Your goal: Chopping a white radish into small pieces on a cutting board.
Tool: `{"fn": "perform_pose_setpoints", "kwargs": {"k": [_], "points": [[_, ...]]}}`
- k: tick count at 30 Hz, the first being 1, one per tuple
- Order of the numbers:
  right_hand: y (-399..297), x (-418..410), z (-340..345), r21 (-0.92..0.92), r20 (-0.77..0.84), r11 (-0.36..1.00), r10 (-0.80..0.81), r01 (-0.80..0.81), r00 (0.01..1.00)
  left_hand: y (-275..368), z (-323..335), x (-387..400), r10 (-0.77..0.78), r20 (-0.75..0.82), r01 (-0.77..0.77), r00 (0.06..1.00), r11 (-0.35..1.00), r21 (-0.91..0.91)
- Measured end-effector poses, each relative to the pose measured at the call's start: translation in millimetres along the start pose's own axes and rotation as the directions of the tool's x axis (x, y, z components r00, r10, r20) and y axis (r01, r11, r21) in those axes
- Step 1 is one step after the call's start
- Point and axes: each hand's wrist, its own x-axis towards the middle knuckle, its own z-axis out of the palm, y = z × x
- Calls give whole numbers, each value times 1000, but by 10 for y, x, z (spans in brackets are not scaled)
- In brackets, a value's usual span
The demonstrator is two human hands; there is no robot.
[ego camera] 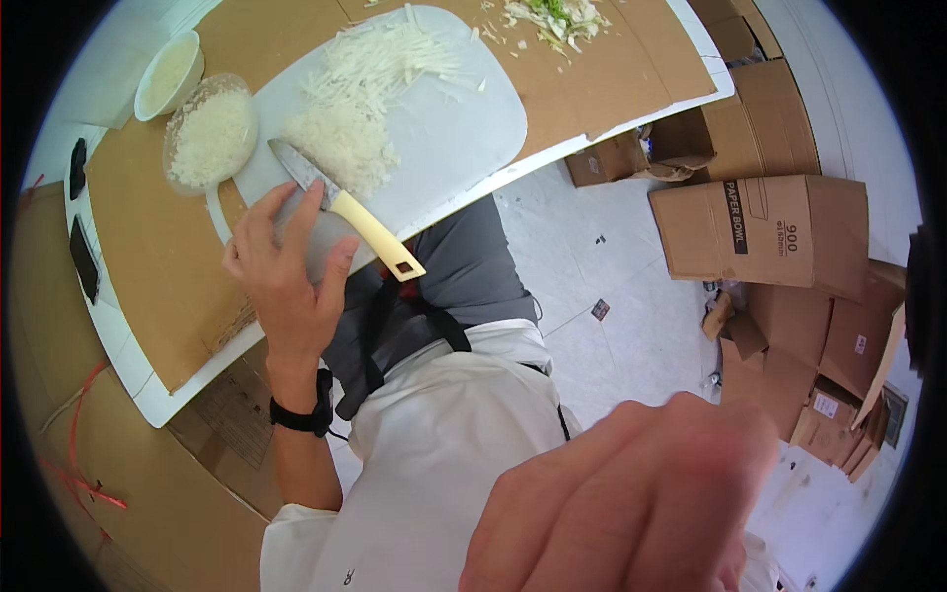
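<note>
My left hand (288, 259) rests at the near left edge of a white cutting board (459, 126), fingers apart, its index fingertip at the blade of a kitchen knife (373, 229) with a yellow handle. The knife lies on the board, its handle jutting past the table edge. Beside the blade is a pile of finely chopped white vegetable (344, 148); thin white shreds (385, 59) lie beyond it. Close to the camera, my right hand (621, 503) is raised with bent fingers; whether it holds anything is hidden.
A clear bowl (211, 137) of chopped white pieces and a white bowl (170, 74) stand left of the board. Vegetable scraps (555, 18) lie on the cardboard table cover (629, 66). Dark flat objects (83, 259) sit at the left edge. Cardboard boxes (762, 229) stand at right.
</note>
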Motion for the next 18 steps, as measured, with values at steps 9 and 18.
{"fn": "perform_pose_setpoints", "kwargs": {"k": [9, 18], "points": [[210, -9, 442, 243, -370, 953, -82, 181, 925, 70, -46, -44, -24, 11, 24, 1000, 1000, 1], [298, 146, -72, 490, 197, 872, -103, -7, 975, -30, -72, -40, 0, 16, -1, 1000, 999, 39]]}}
